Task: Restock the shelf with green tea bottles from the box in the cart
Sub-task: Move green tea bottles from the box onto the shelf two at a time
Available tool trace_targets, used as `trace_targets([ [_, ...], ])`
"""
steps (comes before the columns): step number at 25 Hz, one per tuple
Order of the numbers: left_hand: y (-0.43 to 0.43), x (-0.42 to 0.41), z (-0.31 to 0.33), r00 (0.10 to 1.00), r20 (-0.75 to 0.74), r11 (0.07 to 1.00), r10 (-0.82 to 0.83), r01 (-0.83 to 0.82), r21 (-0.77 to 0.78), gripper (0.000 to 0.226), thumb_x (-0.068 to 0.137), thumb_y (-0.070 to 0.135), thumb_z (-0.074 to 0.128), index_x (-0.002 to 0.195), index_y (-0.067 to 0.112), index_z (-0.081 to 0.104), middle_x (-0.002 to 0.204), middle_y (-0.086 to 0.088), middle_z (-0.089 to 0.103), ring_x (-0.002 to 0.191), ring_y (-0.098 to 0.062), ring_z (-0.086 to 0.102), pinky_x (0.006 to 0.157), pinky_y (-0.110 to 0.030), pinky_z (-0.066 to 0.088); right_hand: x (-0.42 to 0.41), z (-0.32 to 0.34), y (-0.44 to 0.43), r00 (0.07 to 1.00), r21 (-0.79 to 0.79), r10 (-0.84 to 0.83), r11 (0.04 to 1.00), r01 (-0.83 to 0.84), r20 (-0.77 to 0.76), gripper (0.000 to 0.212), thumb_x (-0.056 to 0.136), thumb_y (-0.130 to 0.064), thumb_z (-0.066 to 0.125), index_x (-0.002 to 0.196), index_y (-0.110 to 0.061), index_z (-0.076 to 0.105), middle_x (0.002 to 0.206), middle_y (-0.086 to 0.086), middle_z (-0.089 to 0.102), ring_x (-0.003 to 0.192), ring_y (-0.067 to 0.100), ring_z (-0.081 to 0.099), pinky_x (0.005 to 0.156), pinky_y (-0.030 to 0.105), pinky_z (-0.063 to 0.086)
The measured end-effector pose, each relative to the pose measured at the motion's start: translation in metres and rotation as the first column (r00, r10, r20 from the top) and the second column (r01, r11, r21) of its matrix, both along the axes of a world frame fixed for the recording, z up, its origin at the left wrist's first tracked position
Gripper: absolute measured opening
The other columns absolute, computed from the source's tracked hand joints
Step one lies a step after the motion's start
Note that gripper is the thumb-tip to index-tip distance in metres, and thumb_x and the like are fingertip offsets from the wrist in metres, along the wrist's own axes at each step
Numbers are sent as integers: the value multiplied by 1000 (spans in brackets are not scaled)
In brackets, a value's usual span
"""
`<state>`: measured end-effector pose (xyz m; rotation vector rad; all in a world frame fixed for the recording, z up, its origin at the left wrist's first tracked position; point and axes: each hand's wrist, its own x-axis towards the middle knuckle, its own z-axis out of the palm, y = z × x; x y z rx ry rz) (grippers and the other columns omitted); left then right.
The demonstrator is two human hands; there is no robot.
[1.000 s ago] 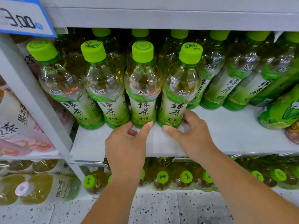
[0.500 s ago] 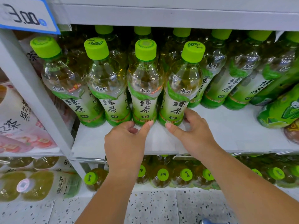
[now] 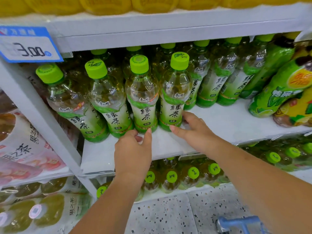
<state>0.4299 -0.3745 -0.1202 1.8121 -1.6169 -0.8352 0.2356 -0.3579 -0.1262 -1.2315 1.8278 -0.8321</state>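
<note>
A white store shelf (image 3: 219, 125) carries a front row of four green tea bottles, with more rows behind them. The left hand (image 3: 132, 152) hovers at the shelf's front edge, fingers loosely curled and thumb raised, its thumb tip just at the base of the third bottle (image 3: 143, 98) from the left; it grips nothing. The right hand (image 3: 194, 130) lies on the shelf beside the fourth bottle (image 3: 174, 97), fingers spread around its base and touching its label, not closed around it. Left of these stand the second bottle (image 3: 108, 102) and the first bottle (image 3: 70, 105), both leaning. A blue price tag (image 3: 28, 45) hangs above the first bottle. Below the shelf, more green caps show on a lower shelf (image 3: 168, 191). A blue cart handle (image 3: 239, 222) sits under the right forearm.
</note>
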Motion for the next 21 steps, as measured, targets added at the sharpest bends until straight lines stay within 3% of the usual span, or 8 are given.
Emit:
trace_targets([
  [4, -1, 6, 9, 998, 35, 997, -55, 53, 58, 35, 96, 41, 56, 116, 14, 66, 105, 5, 65, 93, -18, 51, 80, -29, 42, 12, 15, 9, 996, 36, -39, 999, 37, 76, 54, 94, -47, 63, 144, -47, 43, 141, -11, 51, 129, 14, 48, 108, 38, 40],
  [6, 0, 12, 17, 996, -1, 989, -94, 93, 112, 43, 94, 43, 56, 128, 16, 62, 109, 5, 62, 96, -17, 51, 82, -30, 42, 19, 19, 16, 984, 33, -91, 996, 87, 151, 55, 95, -46, 63, 146, -43, 43, 144, -8, 52, 132, 15, 48, 109, 40, 40],
  [9, 6, 21, 33, 982, -92, 962, -167, 183, 202, 58, 92, 51, 59, 144, 27, 47, 120, 6, 59, 101, -16, 54, 83, -30, 40, 23, 28, 29, 955, 109, -203, 977, 183, 218, 64, 93, -54, 62, 149, -35, 41, 140, -6, 52, 126, 16, 51, 98, 35, 42],
  [12, 14, 35, 50, 958, -149, 929, -245, 276, 247, 69, 91, 55, 60, 150, 29, 36, 136, 6, 54, 115, -18, 55, 91, -34, 44, 32, 40, 45, 936, 150, -293, 952, 267, 196, 61, 92, -57, 61, 146, -32, 46, 132, -7, 56, 115, 16, 55, 96, 35, 46],
  [16, 39, 60, 75, 934, -250, 929, -254, 307, 206, 65, 92, 55, 59, 148, 32, 36, 134, 10, 54, 124, -15, 53, 103, -44, 46, 42, 61, 80, 895, 167, -388, 919, 357, 221, 54, 93, -54, 60, 141, -31, 51, 120, -13, 56, 116, 17, 57, 103, 46, 50],
  [21, 84, 90, 116, 907, -294, 906, -303, 369, 207, 49, 98, 45, 57, 143, 29, 46, 135, 11, 57, 127, -11, 53, 107, -39, 44, 69, 102, 144, 899, 193, -399, 910, 366, 178, 54, 97, -55, 53, 145, -31, 47, 124, -13, 53, 112, 11, 55, 105, 41, 46],
])
